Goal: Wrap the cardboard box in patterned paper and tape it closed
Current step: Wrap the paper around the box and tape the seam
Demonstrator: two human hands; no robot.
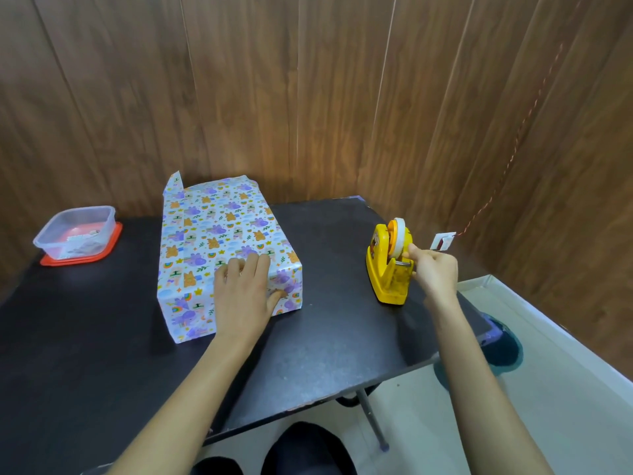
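- The box (219, 241), covered in patterned paper (191, 289), lies left of centre on the black table (325, 337).
- The left hand (245, 289) presses the box's near edge, fingers almost straight.
- The right hand (433, 269) has its fingers curled, pinching tape (399, 234) at the yellow dispenser (387, 279).

Even, fairly bright overhead indoor light; soft shadow left of the wrapped box (219, 234), dull sheen on the black table (325, 337). Wide-angle edges bow the wall panels (308, 97); slightly soft.
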